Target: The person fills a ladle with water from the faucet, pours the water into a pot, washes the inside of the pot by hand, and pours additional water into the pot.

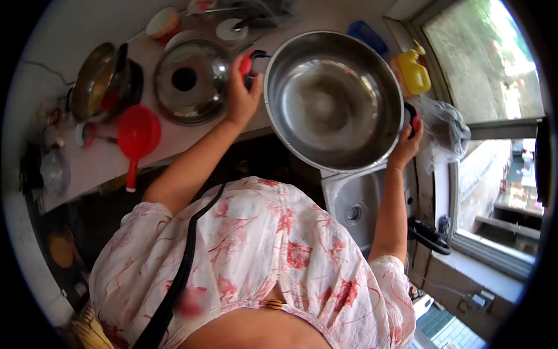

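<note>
On the left of the desk, a red dipper lay near a round lid. The left hand had its fingers closed around one red-and-black handle of the wide metal pan. The pan was between both hands, partly covering the sink from view. The fingers of the right hand gripped the opposite handle, near a yellow bottle and a clear plastic bag.

Large round steel pan: showing silver-grey; its side handles: showing red and black; long-handled plastic dipper: showing solid red; pump bottle: showing yellow
</note>
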Demonstrator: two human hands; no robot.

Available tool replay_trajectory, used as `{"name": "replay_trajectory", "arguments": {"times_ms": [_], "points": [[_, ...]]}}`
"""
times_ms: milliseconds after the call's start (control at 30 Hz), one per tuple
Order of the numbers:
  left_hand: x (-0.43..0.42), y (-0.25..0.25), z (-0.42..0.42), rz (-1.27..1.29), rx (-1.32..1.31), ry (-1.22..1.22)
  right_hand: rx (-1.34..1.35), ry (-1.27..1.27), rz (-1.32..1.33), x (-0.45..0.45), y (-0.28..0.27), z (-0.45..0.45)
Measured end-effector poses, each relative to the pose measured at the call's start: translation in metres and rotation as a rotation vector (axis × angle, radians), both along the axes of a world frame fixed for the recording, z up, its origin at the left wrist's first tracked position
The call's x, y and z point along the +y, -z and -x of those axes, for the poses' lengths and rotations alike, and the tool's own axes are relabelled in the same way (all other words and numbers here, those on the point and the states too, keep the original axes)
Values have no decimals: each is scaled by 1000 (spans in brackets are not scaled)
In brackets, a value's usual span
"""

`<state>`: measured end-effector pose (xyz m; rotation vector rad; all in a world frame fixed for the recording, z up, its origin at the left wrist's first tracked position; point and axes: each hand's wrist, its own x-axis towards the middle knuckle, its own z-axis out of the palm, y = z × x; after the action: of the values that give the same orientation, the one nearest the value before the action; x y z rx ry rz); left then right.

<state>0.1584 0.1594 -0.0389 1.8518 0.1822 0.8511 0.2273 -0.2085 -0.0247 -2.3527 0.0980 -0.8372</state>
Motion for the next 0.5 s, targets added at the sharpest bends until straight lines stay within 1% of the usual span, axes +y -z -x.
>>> {"name": "replay_trajectory", "arguments": {"times_ms": [33,67,133,167,233,267,333,367,400,433,467,500], "points": [[5,10,-1,-60,-27,34,-10,17,-33,1,-1,-2],[5,4,4,-13,-30,113,-19,38,-61,1,-1,-5],[10,8,6,10,-18,172,-51,18,-92,2,-1,-6],[14,10,5,6,-19,160,-27,14,-138,4,-4,-4],[18,10,2,-296,-94,45,-24,-8,-171,4,-4,-4],[17,10,3,-294,-95,41,-19,-20,-203,4,-5,-4],[12,4,8,-89,45,88,-35,-38,-218,-5,-1,-7],[11,5,7,-86,44,88,56,-47,-122,-13,-1,-9],[10,5,6,-119,12,27,146,-54,-25,-17,-5,-11],[8,5,3,-152,-22,-34,142,-51,-22,-22,-10,-15],[8,4,3,-149,-24,-31,363,-75,-137,-27,-16,-20],[9,-1,5,-80,96,-9,584,-99,-254,-29,-21,-24]]}}
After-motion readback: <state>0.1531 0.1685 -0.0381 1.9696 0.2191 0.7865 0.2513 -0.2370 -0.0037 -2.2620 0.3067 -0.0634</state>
